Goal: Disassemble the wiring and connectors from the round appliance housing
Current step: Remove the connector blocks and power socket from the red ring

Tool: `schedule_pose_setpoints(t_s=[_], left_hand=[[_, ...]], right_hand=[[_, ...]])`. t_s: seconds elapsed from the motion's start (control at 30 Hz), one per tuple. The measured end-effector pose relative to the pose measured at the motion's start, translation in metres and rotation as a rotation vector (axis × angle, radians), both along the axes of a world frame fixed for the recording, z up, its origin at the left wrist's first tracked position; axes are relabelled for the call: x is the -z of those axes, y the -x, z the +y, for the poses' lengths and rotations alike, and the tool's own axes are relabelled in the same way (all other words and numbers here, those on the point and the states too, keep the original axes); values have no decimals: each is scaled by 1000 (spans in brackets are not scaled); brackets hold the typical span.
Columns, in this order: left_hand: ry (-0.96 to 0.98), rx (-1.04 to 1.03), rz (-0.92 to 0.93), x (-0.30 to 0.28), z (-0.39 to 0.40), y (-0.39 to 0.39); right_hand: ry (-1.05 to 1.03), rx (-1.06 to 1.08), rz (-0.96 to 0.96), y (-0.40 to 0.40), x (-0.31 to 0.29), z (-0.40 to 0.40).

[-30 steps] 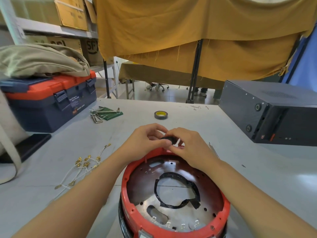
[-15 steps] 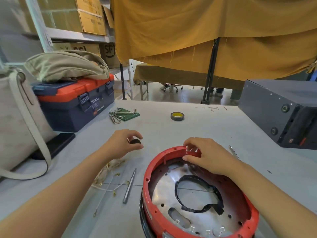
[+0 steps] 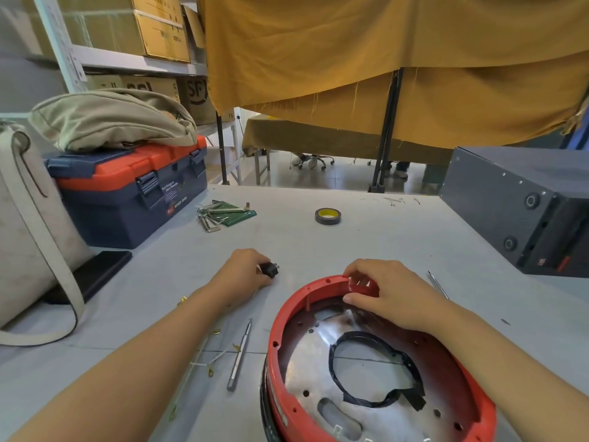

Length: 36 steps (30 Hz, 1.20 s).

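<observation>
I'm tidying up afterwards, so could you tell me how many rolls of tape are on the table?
1: the roll of tape lies flat near the table's far middle, beyond both hands. Others could be hidden behind the toolbox or bags.

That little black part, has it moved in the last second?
Yes. The left hand carried the black connector off the red housing rim, leftward to the table.

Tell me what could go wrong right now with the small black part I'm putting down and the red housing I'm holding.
The black connector in your left hand is small and dark; set loose, it might roll or get lost among the wires. The screwdriver lies close beside the red housing, so shifting the housing could knock it. Your right hand pinches only the far rim, so the housing may tip if you pull.
</observation>
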<state>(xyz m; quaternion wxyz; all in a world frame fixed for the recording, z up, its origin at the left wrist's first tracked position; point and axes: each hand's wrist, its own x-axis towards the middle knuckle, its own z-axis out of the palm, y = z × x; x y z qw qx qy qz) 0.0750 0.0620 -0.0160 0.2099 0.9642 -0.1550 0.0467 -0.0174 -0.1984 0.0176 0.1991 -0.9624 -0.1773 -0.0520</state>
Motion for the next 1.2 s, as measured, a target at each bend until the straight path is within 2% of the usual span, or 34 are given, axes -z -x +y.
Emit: schedule_pose_setpoints(t_s=[0.13,0.27,0.5,0.8,0.9,1.07,1.13,1.2], left_hand=[[-5,-21,-44,7,-5,-1],[113,-18,-60,10,-7,-2],[114,-36,-82,12,-13,-8],[108,-102,0,6,-8,3],[136,-48,4,-8,-9,21],[224,175,-85,-49,-28,76],[179,280,-101,-63,-31,102],[40,366,-81,-68,-29,123]], right_hand=[[2,2,6,0,0,0],[20,-3,7,-1,0,0],[61,30,-27,-2,1,0],[80,46,-50,1,0,0],[95,49,-76,3,-2,3],[39,44,-144,14,-19,4],[14,39,-152,21,-28,1],[-13,17,-102,31,-33,-3]])
